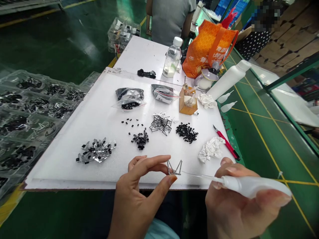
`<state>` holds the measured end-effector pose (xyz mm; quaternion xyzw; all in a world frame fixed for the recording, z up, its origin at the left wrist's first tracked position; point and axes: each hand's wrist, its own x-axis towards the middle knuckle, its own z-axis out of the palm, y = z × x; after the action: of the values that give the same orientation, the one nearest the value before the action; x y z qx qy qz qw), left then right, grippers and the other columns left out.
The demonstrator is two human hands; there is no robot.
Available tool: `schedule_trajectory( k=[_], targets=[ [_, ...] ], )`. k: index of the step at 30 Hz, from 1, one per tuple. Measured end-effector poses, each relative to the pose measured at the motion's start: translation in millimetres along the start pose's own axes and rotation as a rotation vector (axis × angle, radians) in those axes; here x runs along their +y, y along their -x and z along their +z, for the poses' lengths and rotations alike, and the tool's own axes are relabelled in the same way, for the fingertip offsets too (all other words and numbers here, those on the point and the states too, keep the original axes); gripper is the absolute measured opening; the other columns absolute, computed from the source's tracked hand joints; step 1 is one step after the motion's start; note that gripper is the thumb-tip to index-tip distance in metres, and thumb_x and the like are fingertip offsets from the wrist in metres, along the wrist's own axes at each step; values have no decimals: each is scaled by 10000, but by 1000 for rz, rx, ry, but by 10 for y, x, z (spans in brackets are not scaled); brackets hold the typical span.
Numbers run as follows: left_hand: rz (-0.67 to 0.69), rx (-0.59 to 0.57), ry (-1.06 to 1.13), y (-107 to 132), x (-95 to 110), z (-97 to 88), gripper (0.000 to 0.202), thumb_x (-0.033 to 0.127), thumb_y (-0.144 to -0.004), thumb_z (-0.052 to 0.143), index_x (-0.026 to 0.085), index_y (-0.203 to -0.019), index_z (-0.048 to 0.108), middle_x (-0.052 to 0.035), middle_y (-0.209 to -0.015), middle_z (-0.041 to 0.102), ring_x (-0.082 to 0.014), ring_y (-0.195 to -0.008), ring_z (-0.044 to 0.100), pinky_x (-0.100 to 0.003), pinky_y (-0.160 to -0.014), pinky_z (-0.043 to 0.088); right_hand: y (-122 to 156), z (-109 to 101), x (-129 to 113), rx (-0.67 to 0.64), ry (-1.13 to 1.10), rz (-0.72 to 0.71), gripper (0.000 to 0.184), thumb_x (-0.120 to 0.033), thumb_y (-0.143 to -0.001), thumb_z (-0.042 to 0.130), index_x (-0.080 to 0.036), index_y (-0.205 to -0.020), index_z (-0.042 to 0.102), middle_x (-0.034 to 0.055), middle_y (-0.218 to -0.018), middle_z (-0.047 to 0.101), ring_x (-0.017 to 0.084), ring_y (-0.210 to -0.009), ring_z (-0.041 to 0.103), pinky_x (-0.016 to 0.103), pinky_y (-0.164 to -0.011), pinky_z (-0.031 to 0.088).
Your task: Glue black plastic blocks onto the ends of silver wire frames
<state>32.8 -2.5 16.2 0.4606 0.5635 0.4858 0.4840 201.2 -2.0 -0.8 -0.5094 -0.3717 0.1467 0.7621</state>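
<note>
My left hand (144,189) pinches a small bent dark wire frame (175,168) between thumb and fingers, just above the table's front edge. In my right hand (239,202) is a white squeeze bottle (254,186) with a long thin nozzle. The nozzle's tip points left and comes close to the wire frame; whether they touch I cannot tell. Beyond my hands lie a pile of similar wire frames (160,123), a heap of small black pieces (186,132), another cluster of black pieces (141,140), and a pile of frames with black pieces on them (96,151).
Crumpled tissue (211,149) and a red craft knife (228,145) lie at the right. Behind are zip bags (129,96), a wooden block holder (188,104), a clear bottle (172,58) and an orange bag (208,49). Plastic bins (37,103) stand left. A person (171,20) sits opposite.
</note>
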Motion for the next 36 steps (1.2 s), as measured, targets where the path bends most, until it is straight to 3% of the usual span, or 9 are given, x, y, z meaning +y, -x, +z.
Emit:
schedule_trajectory(
  k=[15, 20, 23, 26, 28, 31, 34, 36],
  targets=[
    [-14, -25, 3, 5, -13, -22, 277, 259, -811, 813, 436, -1023, 792, 66, -804, 758, -226, -871, 680, -547, -1149, 341, 18, 6, 3, 29, -6, -3, 506, -597, -966, 499, -212, -782, 772, -14, -622, 623, 183, -618, 537, 418, -976, 436],
    [-5, -8, 19, -10, 0, -4, 286, 232, -790, 814, 434, -991, 800, 79, -771, 755, -211, -830, 681, -558, -1160, 322, -10, -19, 13, 29, -59, -5, 522, -610, -960, 516, -214, -741, 774, -32, -543, 584, 159, -542, 525, 393, -921, 491],
    [-5, 1, 14, -13, -8, 0, 270, 237, -786, 813, 416, -988, 805, 76, -765, 756, -206, -825, 683, -522, -1137, 362, -59, -34, 55, 34, -113, 149, 504, -613, -954, 544, -211, -779, 792, -35, -511, 587, 134, -455, 489, 373, -750, 527],
    [0, -7, -11, -10, -55, -16, 260, 266, -818, 796, 410, -1035, 799, 69, -799, 761, -195, -861, 687, -409, -1045, 453, -160, -32, 168, 3, -86, 336, 327, -513, -877, 712, -198, -890, 800, 5, -664, 704, 146, -523, 588, 334, -611, 501],
    [-15, -25, -30, -7, -101, -43, 245, 275, -837, 776, 403, -1046, 798, 62, -819, 761, -187, -881, 692, -332, -947, 500, -261, -7, 268, -153, 34, 417, 300, -420, -812, 806, -196, -1008, 775, 39, -819, 772, 190, -686, 699, 330, -637, 523],
    [-66, -41, -54, 9, -175, -120, 224, 282, -851, 750, 392, -1040, 799, 54, -852, 760, -176, -906, 703, -274, -896, 519, -404, 125, 375, -571, 232, 508, 326, -381, -812, 795, -211, -1064, 677, 82, -1014, 800, 246, -927, 752, 356, -736, 570],
    [-98, -13, -71, 56, -235, -224, 223, 306, -881, 727, 396, -1076, 788, 52, -891, 747, -166, -939, 698, -250, -928, 511, -437, 405, 382, -974, 434, 442, 131, -309, -896, 615, -238, -998, 575, 42, -997, 783, 203, -843, 726, 336, -722, 558],
    [-115, 11, -68, 95, -259, -287, 222, 317, -891, 726, 393, -1091, 781, 51, -912, 741, -163, -957, 694, -241, -940, 506, -389, 645, 356, -1132, 584, 344, 82, -258, -918, 537, -242, -988, 576, 13, -930, 754, 182, -759, 677, 321, -705, 519]
  ],
)
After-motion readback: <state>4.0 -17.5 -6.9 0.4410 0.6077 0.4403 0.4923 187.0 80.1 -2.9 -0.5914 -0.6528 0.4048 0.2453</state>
